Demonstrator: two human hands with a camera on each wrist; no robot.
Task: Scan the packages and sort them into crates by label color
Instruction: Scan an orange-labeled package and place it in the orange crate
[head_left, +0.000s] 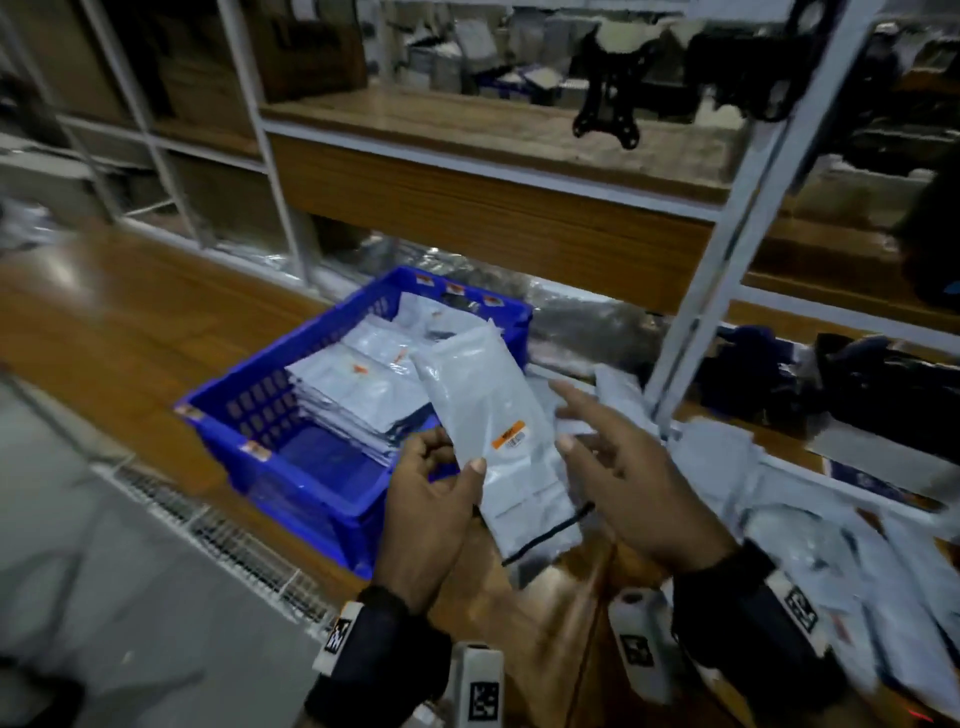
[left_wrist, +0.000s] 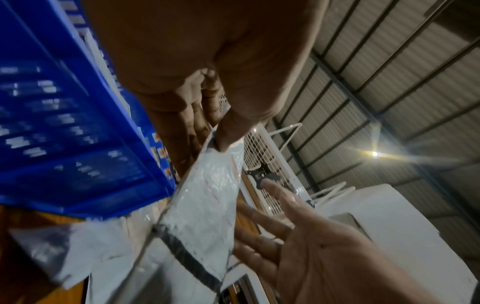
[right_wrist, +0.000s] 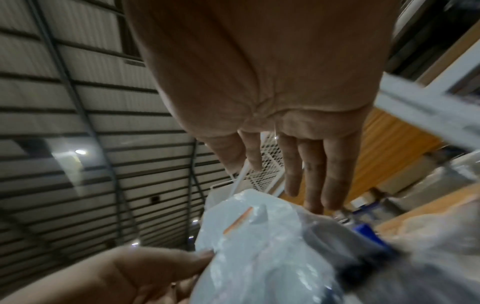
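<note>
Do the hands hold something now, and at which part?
The left hand pinches the grey package at its left edge; the right hand is open, holding nothing.

The print on the orange label (head_left: 509, 434) of the package (head_left: 498, 431) I hold is too small to read. My left hand (head_left: 431, 499) hides the package's near left edge. The stacked packages (head_left: 363, 384) cover much of the crate (head_left: 291, 467) floor. The shelves (head_left: 493, 130) above are blurred; their contents cannot be made out.

Print on the orange label (head_left: 509, 434) is blurred, unreadable
</note>
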